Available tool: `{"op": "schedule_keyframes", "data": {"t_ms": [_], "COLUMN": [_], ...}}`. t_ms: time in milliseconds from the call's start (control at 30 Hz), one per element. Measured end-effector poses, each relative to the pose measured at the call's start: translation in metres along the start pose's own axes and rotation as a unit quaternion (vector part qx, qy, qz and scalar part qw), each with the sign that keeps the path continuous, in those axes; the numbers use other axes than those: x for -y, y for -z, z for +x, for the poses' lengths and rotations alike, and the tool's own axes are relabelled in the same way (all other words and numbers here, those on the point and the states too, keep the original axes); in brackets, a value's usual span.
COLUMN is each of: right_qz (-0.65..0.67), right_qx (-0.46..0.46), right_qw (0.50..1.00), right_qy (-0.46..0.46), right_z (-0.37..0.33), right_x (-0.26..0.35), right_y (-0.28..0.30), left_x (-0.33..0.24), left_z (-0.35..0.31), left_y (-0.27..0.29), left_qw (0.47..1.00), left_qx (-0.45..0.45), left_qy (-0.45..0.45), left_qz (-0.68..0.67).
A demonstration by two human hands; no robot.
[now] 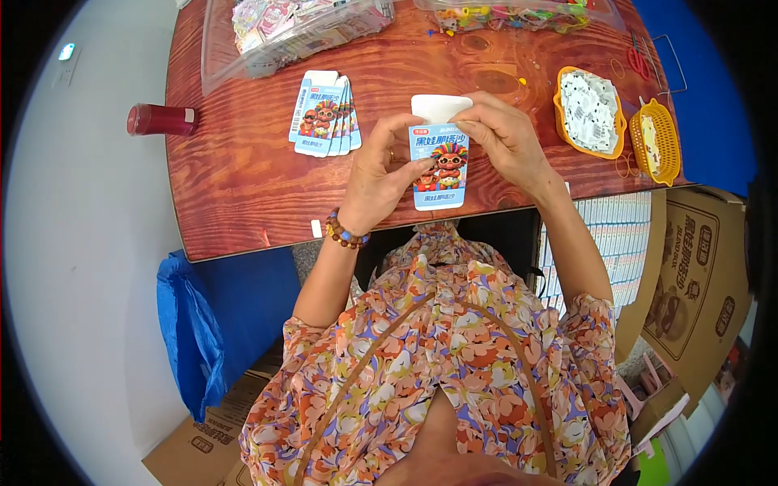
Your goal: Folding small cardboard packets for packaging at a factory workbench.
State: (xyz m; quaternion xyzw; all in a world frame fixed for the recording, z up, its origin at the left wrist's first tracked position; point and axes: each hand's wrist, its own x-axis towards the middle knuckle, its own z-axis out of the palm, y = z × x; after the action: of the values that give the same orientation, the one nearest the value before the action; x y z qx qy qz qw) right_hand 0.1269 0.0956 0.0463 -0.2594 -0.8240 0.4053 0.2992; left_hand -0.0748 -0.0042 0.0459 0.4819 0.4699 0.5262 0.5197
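A small light-blue carton (440, 174) with a cartoon figure in rainbow hair is held upright over the table's near edge. Its white top flap stands raised. My left hand (381, 172) grips the carton's left side, thumb across the front. At the upper right corner, by the flap, the thumb and fingers of my right hand (504, 142) pinch the carton. To the left lies a fanned stack of flat cartons (324, 113) with the same print. Whether anything is inside the held carton cannot be seen.
Clear plastic bins hold printed packets (316, 40) and colourful small toys (510, 18) at the back. On the right are a yellow basket of white slips (590, 111), a smaller yellow basket (655, 142) and red-handled scissors (639, 61). A red bottle (162, 120) overhangs the left edge.
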Motion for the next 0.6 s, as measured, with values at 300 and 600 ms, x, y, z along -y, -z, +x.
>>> {"op": "schedule_keyframes", "data": {"t_ms": [300, 600], "right_qz": [0.275, 0.319], "right_qx": [-0.072, 0.054], "right_qw": [0.942, 0.917], "right_qy": [-0.179, -0.234], "right_z": [0.010, 0.011], "right_x": [0.013, 0.013], "right_y": [0.008, 0.023], "left_x": [0.006, 0.003], "left_z": [-0.006, -0.005], "left_y": [-0.006, -0.012], "left_qw": [0.991, 0.992], "left_qx": [-0.012, 0.002], "left_qy": [-0.048, -0.049], "left_qz": [0.125, 0.119]}}
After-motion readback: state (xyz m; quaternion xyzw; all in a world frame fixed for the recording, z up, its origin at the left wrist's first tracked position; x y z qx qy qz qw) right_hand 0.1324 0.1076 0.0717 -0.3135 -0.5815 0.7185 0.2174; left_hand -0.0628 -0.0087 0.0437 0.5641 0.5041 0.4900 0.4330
